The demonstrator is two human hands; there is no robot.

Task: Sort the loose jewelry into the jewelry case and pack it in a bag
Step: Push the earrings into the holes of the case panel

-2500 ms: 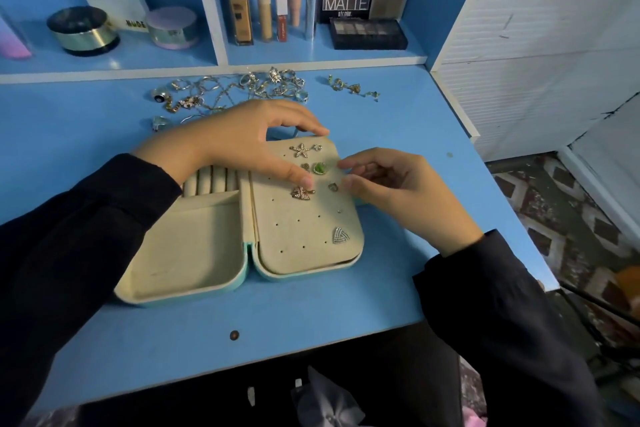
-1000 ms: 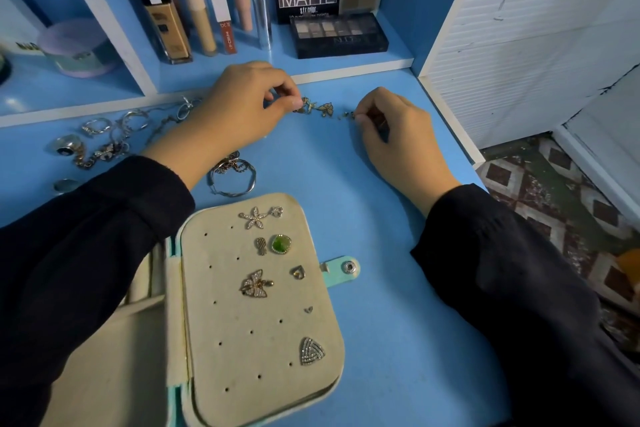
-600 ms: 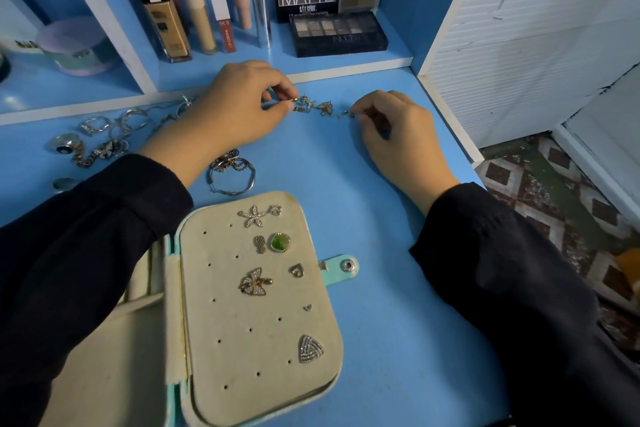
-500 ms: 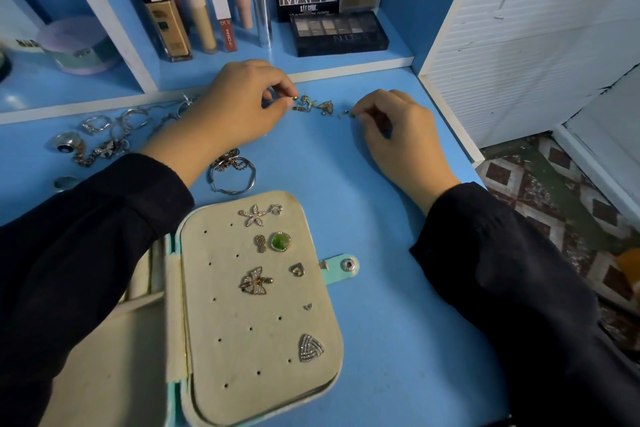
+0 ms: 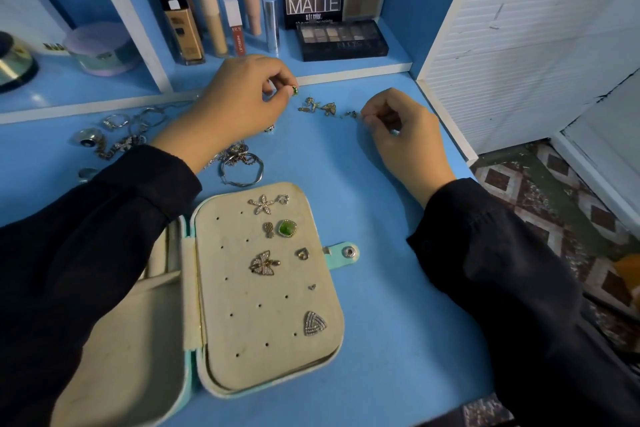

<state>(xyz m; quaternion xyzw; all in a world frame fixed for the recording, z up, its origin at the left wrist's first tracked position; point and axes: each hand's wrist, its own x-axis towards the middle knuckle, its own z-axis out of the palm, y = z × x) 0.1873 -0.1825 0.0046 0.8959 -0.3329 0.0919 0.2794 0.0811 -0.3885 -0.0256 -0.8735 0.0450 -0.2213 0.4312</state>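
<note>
the left hand (image 5: 239, 104) pinches a small green stud earring (image 5: 294, 91), likely to pin it into the open teal felt-lined jewelry case (image 5: 263, 322) lying near. the right hand (image 5: 398, 128) curls by tiny gold earrings (image 5: 327, 108); grip unclear.

Tabletop (image 5: 381, 288): plain blue. Jewelry case (image 5: 270, 357): beige lining, mint-green edging. Green stone earring (image 5: 286, 228) on its panel, centre of frame. Second green stud (image 5: 295, 90), upper centre. Sleeves (image 5: 86, 253): black. Floor (image 5: 554, 191), right edge: dark diamonds on pale tiles.
</note>
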